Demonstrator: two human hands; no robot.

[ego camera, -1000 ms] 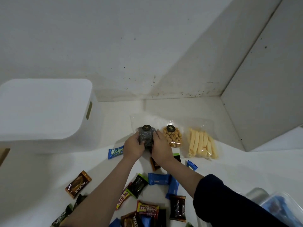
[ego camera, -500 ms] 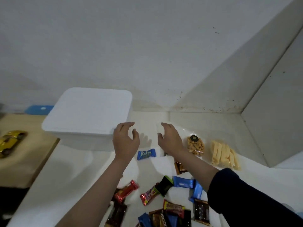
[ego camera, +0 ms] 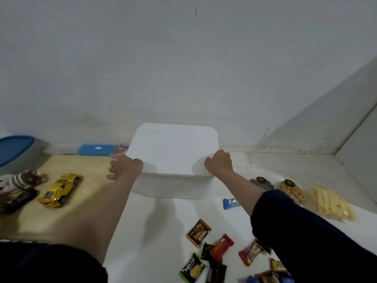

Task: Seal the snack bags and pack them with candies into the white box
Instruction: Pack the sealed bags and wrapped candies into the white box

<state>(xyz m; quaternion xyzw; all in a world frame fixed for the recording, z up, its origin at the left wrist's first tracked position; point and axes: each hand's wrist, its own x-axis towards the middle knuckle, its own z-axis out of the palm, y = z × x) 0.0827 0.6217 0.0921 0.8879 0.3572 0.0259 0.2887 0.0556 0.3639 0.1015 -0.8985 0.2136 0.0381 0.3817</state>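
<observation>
Both hands grip the lidded white box [ego camera: 173, 152] between them, left hand [ego camera: 126, 167] curled on its left edge, right hand [ego camera: 219, 163] on its right edge, with snack bags [ego camera: 291, 189] and candies [ego camera: 216, 247] nearer the right hand.

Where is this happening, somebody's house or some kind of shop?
Most likely a home: a plain white wall corner, toy cars such as the gold one on a wooden surface, and loose wrapped candies by a white box.

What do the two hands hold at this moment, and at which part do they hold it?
Both hold the white box by its lid edge: the left hand at the near left corner, the right hand at the near right corner.
</observation>
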